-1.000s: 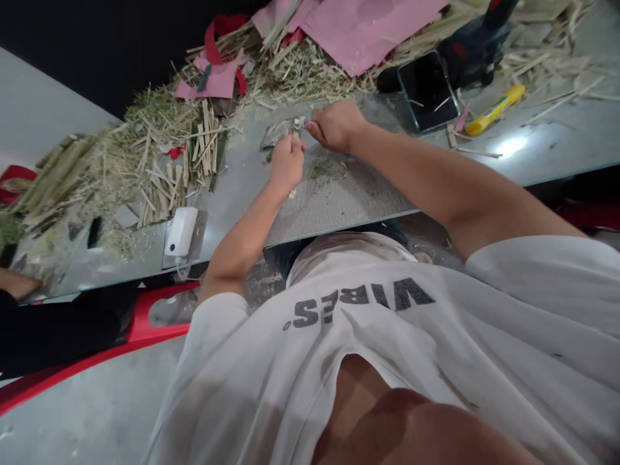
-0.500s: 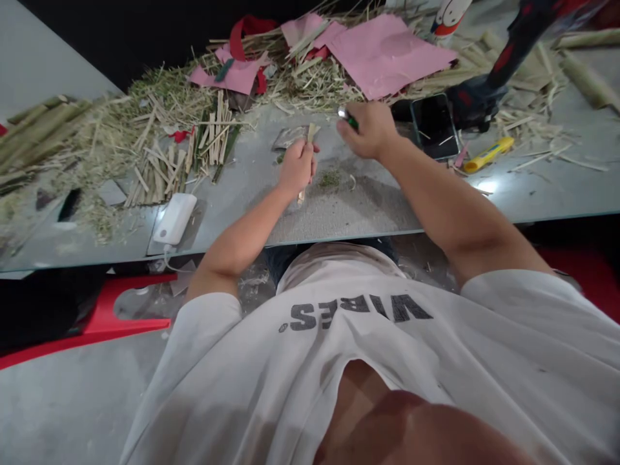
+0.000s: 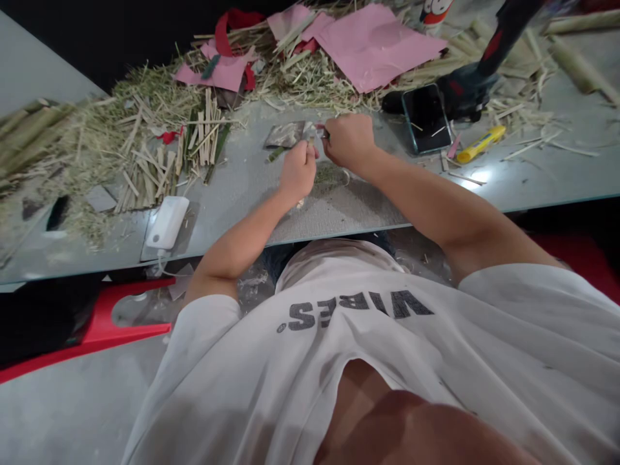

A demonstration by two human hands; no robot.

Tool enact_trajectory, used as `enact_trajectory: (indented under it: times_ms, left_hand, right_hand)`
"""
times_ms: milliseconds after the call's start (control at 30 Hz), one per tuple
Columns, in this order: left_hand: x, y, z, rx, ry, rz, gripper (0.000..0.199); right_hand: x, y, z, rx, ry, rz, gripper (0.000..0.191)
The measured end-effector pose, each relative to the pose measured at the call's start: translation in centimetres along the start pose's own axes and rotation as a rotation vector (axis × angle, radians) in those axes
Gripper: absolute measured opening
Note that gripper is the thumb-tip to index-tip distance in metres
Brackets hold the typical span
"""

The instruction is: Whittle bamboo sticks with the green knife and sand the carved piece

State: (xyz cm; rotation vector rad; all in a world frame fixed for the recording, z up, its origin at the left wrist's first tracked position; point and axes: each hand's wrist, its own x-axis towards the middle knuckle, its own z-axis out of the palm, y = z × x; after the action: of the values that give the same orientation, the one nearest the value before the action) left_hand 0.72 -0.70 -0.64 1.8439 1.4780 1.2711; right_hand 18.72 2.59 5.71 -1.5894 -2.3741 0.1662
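My left hand [image 3: 298, 169] is closed around a short pale bamboo stick [image 3: 310, 132] held upright over the grey glass table [image 3: 232, 187]. My right hand [image 3: 349, 141] is closed on a small knife-like tool, mostly hidden in the fist, and its tip meets the top of the stick. A little heap of green shavings [image 3: 329, 174] lies on the table just under both hands. A small grey sheet [image 3: 285, 134] lies just beyond the left hand.
Cut bamboo strips [image 3: 194, 148] and shavings cover the table's left and back. Pink paper [image 3: 372, 42] lies at the back. A black phone [image 3: 426, 116], a yellow cutter [image 3: 479, 144] and a dark power tool [image 3: 477, 71] sit to the right. A white box [image 3: 167, 223] rests near the front edge.
My right hand, which had lifted away to the right with the tool half a second ago, has come back down to the stick's top. My left hand stayed on the stick.
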Motion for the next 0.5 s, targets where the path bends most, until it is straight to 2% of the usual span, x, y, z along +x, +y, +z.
enact_trajectory:
  times_ms: [133, 233, 300, 367, 500]
  left_hand:
    - [-0.9, 0.5, -0.1, 0.048, 0.008, 0.075, 0.051]
    - [-2.2, 1.4, 0.3, -0.013, -0.062, 0.151, 0.061]
    - [-2.6, 1.7, 0.5, -0.108, -0.112, 0.135, 0.067]
    - [-2.2, 1.8, 0.4, -0.226, -0.102, 0.081, 0.069]
    - [0.1, 1.5, -1.2, -0.306, 0.024, -0.007, 0.063]
  right_hand:
    - [1.1, 0.6, -0.2, 0.040, 0.053, 0.046, 0.038]
    - [2.2, 2.3, -0.6, 0.055, 0.111, 0.197, 0.031]
    - [2.5, 3.4, -0.9, 0.049, 0.144, 0.223, 0.030]
    - [2.3, 4.0, -1.1, 0.050, 0.164, 0.189, 0.031]
    - [0.8, 3.5, -1.7, 0.089, 0.167, 0.042, 0.038]
